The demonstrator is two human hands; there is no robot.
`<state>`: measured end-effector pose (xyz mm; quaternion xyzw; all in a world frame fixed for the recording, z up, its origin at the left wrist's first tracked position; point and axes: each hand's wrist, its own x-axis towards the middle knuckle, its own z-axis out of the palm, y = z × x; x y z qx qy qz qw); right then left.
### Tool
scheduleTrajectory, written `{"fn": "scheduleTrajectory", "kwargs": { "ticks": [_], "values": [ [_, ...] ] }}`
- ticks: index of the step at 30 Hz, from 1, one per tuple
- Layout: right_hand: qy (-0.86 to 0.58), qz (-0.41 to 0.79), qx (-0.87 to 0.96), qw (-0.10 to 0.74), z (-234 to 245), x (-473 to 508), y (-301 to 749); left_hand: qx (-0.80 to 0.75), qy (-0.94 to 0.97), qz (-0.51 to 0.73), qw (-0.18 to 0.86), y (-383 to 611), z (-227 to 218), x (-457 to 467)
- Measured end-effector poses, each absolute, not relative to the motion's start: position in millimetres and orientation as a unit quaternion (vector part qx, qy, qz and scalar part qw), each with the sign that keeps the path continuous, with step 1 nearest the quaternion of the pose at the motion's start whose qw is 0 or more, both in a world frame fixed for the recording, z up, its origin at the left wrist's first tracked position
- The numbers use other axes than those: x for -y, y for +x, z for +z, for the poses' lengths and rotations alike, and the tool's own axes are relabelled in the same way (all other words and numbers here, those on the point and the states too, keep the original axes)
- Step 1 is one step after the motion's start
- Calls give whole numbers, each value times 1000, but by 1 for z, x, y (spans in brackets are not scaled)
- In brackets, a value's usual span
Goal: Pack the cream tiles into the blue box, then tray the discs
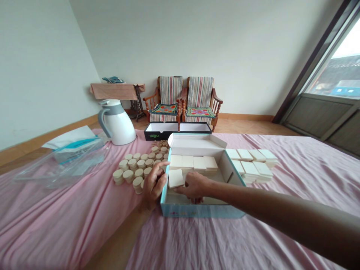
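My right hand reaches into a light blue cardboard box, its fingers closed at a small stack of pale square tiles in the near left part. The underside of that grip is hidden. Behind it, a row of similar square tile stacks lines the box's far side. My left hand is outside the box's left wall, fingers curled and pressed against the wall and rim. Just left of that hand stand several stacks of round wooden discs. More square tile stacks sit right of the box.
A pink cloth covers the surface. Clear plastic packaging lies at left, near a white and grey jug. A black box with white compartments stands behind the blue box's raised lid flap. Two chairs are beyond.
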<state>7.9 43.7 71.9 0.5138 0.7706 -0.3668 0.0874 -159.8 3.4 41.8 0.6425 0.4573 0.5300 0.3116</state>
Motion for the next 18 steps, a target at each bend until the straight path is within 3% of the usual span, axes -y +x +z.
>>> {"fn": "scheduleTrajectory", "kwargs": {
  "ticks": [3, 8, 12, 18],
  "values": [
    [521, -286, -801, 73, 82, -38, 15, -458, 643, 532, 308, -159, 43, -3],
    [445, -61, -891, -65, 95, -25, 18, -455, 643, 531, 311, -160, 44, -4],
    [339, -21, -934, -110, 95, -29, 13, -465, 643, 527, 304, -160, 43, -3],
    [345, -34, -932, -104, 87, -42, 8, -467, 643, 526, 303, -160, 46, -3]
  ]
}}
